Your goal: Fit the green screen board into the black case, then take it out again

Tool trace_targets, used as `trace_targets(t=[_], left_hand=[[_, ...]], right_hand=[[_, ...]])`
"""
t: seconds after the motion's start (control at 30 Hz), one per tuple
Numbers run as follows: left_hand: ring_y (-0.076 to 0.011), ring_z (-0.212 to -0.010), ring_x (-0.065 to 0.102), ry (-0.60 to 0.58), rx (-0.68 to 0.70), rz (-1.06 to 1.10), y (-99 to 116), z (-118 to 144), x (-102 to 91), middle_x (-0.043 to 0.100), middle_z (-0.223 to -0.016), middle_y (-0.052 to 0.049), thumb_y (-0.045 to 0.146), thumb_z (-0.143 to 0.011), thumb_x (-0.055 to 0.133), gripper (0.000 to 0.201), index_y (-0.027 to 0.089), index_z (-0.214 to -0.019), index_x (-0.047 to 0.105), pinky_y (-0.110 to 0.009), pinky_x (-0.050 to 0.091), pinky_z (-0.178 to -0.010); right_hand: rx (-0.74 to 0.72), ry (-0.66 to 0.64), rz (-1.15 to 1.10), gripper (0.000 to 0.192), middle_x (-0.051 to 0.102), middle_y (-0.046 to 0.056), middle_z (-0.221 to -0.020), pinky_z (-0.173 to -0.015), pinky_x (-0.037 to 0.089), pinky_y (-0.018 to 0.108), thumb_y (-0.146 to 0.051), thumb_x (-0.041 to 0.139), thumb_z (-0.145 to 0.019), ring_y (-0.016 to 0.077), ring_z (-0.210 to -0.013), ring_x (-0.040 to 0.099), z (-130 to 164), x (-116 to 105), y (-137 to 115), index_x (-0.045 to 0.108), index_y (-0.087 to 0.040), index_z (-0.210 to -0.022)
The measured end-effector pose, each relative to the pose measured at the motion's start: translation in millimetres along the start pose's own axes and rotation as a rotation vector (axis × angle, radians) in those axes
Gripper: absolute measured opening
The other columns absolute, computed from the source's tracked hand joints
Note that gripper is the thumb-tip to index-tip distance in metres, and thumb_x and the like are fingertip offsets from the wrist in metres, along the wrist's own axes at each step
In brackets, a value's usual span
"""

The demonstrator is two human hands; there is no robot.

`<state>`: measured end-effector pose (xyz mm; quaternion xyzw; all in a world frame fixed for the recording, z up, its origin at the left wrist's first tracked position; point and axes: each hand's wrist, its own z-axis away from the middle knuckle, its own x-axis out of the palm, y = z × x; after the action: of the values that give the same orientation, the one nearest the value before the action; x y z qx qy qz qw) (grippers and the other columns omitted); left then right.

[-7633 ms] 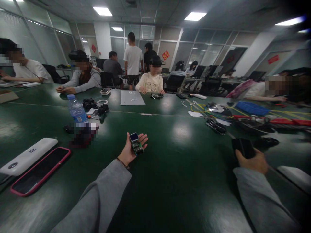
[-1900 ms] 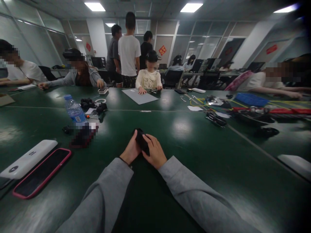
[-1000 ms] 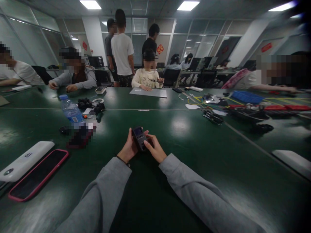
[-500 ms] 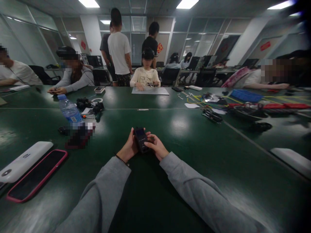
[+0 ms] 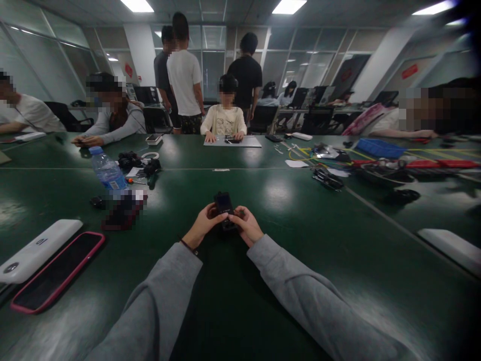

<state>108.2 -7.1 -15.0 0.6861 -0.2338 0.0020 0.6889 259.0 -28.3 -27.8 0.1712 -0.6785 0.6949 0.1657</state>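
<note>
A small black device with a little screen (image 5: 224,204) is held upright over the middle of the dark green table (image 5: 285,260). My left hand (image 5: 203,224) grips its left side with the thumb on the front. On its right side, my right hand (image 5: 245,225) pinches the lower edge. Both grey sleeves reach in from the bottom of the view. The lower part of the device is hidden between my fingers.
A phone in a pink case (image 5: 56,273) and a white power bank (image 5: 37,250) lie at the left. A water bottle (image 5: 108,173) and black parts (image 5: 141,163) sit beyond. Tools, cables and a blue tray (image 5: 379,149) crowd the right. Several people sit or stand around.
Earlier my left hand held a bare circuit module and my right a black shell; now both hands hold one black device, shifted slightly right and turned more upright.
</note>
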Motion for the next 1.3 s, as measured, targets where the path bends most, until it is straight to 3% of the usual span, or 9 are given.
trace_targets(t=[0.5, 0.77, 1.3], left_hand=[[-0.0199, -0.090, 0.060, 0.113, -0.042, -0.037, 4.3, 0.0, -0.4, 0.065, -0.095, -0.009, 0.024, -0.058, 0.079, 0.062, 0.015, -0.114, 0.055, -0.037, 0.041, -0.089], [-0.0192, -0.086, 0.061, 0.093, -0.036, -0.013, 0.4, 0.0, -3.4, 0.065, -0.092, -0.008, 0.024, -0.059, 0.078, 0.063, 0.015, -0.116, 0.052, -0.036, 0.043, -0.085], [-0.0204, -0.088, 0.061, 0.045, -0.031, -0.041, -0.3, 1.2, -4.8, 0.064, -0.095, -0.010, 0.024, -0.062, 0.077, 0.063, 0.014, -0.118, 0.051, -0.037, 0.043, -0.087]], right_hand=[[-0.009, 0.024, 0.065, 0.052, 0.058, -0.002, -0.086, -0.066, 0.049, 0.027, -0.032, 0.078, -0.052, 0.0134, -0.077, 0.059, -1.7, -2.4, 3.2, 0.042, -0.021, -0.088], [0.056, -0.004, 0.048, 0.056, 0.059, 0.001, -0.088, -0.064, 0.049, 0.026, -0.036, 0.078, -0.055, 0.0131, -0.074, 0.060, 0.0, -0.1, 0.1, 0.044, -0.021, -0.098], [0.050, -0.004, -0.019, 0.051, 0.054, -0.004, -0.078, -0.059, 0.044, 0.022, -0.031, 0.080, -0.053, 0.0098, -0.067, 0.057, 1.8, 0.4, -0.8, 0.041, -0.021, -0.084]])
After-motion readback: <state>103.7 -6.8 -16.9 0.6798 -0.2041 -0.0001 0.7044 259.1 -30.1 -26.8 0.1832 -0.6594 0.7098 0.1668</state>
